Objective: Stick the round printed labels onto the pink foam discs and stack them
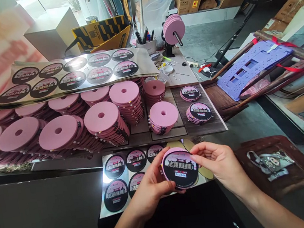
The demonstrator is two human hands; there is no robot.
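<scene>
My left hand [151,186] is wrapped around a pink foam disc [172,150], thumb at its lower front edge. A round black-and-pink sticker [181,172] with white lettering covers most of the disc's face. At the sticker's upper right edge, the thumb and fingertips of my right hand [218,159] are pinched together on it. Whether the sticker lies fully flat there I cannot tell. Under both hands, a sheet of round stickers [105,209] rests on my lap, with bare yellowish circles [206,173] at its right side.
Several stacks of pink foam discs [58,131] line the table. Two stickered piles [199,112] stand near its right edge. Another sticker sheet [144,63] lies across the rear stacks. Pink discs hang on a spindle [174,29]. A wooden chair [212,95] stands at right.
</scene>
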